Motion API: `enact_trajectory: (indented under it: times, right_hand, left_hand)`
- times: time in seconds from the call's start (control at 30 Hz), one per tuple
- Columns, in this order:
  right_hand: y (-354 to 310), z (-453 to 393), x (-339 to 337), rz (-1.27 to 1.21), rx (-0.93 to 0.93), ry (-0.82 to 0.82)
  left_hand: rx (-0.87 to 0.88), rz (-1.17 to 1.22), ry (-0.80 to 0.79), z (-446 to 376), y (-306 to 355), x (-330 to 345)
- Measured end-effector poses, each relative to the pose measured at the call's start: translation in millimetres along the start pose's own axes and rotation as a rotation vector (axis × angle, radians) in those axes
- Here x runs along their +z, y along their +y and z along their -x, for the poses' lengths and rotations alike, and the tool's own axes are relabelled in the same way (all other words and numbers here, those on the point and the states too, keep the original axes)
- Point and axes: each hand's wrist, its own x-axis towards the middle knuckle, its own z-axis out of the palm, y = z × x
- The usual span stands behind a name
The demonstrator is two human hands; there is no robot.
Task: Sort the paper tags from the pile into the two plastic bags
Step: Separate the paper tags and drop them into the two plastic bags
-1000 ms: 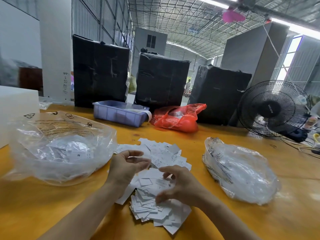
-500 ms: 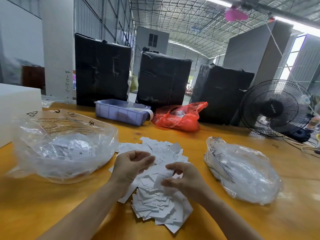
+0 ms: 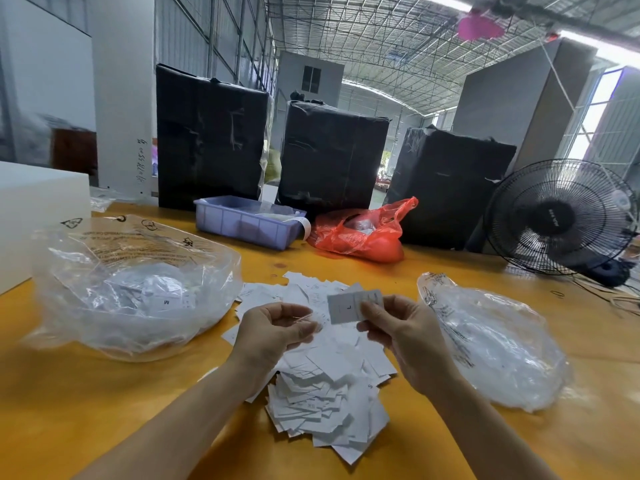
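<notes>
We are looking through a single head-worn camera, so no second view is sharing the scene. It is sitting above the near edge of the table [image 3: 86, 393] and facing forward and slightly down across it. We are seeing both forearms entering from the bottom edge, with the left hand [image 3: 273, 329] and right hand [image 3: 401, 336] close below the lens near the frame's middle. The wide angle is bending the scene: the fan [image 3: 559, 216] at the right edge and the roof [image 3: 381, 36] overhead are curving inward. The far boxes [image 3: 332, 157] are standing well back, still within view.
</notes>
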Motion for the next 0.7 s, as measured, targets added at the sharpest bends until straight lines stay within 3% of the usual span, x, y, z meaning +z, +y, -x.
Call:
enact_trajectory:
  times: [0.7]
  right_hand:
    - [9.2,6.3,11.3,0.397,-0.302,0.006]
  left_hand:
    - [-0.016,-0.086,0.009,2.0,0.0,2.4]
